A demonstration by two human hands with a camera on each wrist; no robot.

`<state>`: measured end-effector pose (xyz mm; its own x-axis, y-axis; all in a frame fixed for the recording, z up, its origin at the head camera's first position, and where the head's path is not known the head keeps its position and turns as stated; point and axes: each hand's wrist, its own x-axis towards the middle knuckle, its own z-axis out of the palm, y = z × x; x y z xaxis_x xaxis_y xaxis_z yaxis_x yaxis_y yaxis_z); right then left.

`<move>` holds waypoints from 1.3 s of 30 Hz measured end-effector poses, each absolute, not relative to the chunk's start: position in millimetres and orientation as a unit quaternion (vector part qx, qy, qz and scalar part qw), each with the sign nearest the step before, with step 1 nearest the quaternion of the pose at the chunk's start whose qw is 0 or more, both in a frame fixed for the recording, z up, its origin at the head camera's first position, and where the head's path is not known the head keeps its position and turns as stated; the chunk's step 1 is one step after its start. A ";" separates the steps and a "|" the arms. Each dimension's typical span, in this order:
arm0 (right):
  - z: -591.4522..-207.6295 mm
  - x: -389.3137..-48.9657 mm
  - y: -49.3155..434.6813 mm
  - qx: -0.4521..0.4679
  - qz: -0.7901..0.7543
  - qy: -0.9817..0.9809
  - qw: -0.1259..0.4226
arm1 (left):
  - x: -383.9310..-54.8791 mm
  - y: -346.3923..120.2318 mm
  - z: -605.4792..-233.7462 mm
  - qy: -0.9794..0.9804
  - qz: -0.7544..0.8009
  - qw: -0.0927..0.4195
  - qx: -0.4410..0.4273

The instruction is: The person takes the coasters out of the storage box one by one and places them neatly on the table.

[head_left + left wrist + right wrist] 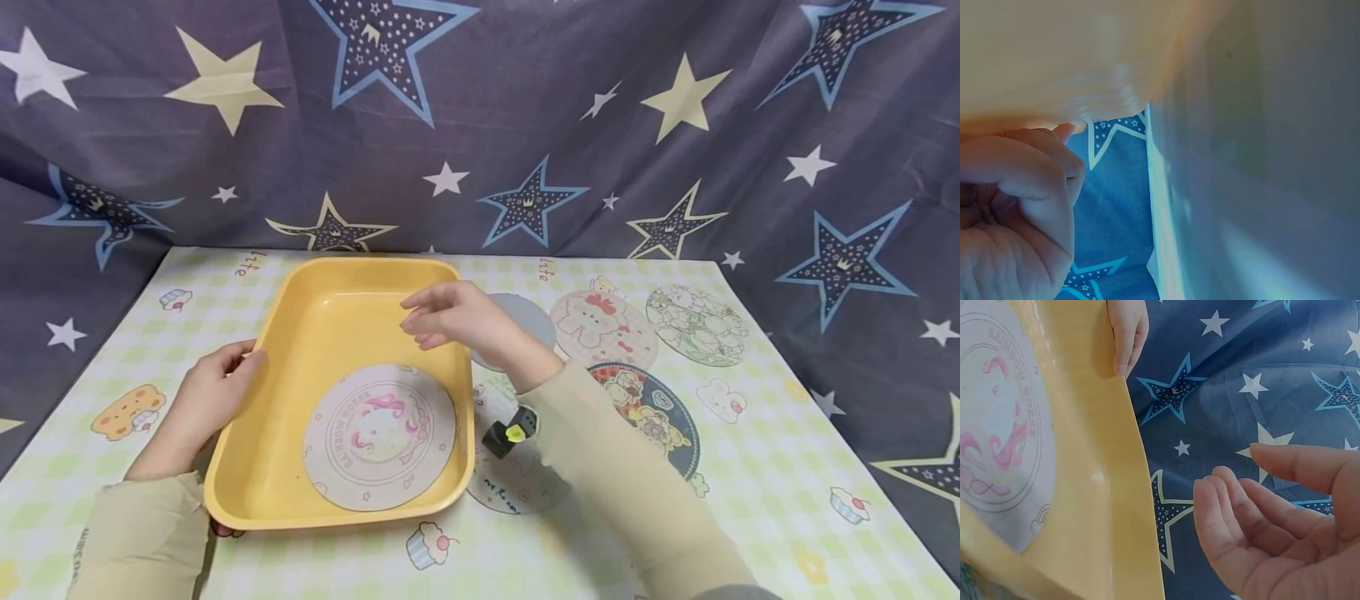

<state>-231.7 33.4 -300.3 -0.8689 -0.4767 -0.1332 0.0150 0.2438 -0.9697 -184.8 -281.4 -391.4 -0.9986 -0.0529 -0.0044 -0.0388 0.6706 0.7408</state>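
At the left long side of a yellow plastic tray [318, 342], my left hand [213, 392] grips the rim. Its fingers [1041, 156] are curled in under the edge in the left wrist view. Inside the tray lies a round mat [378, 437] with a pink-maned unicorn and the words "Rainbow Horse", toward the near right corner. My right hand [453, 317] hovers over the tray's far right part with nothing in it. Its fingers [1219, 512] are loosely bent, and the thumb stands apart from them in the right wrist view.
Several more round mats lie right of the tray: a grey-blue one [536, 321], a pink bunny one [607, 329], a green-patterned one [697, 325], a dark-rimmed one [678, 429] and a pale one [517, 487] partly under my right wrist. A star-printed curtain [480, 125] hangs behind the checked tablecloth [772, 500].
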 end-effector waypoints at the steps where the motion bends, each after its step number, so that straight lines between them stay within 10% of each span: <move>1: -300.3 -232.9 31.7 -0.152 -0.596 0.761 0.207 | -185.3 -281.2 -391.3 -0.914 -0.405 0.008 0.026; 39: -332.4 -250.8 -27.4 -0.102 -0.611 0.755 0.215 | -185.1 -280.7 -391.9 -0.917 -0.397 0.014 0.023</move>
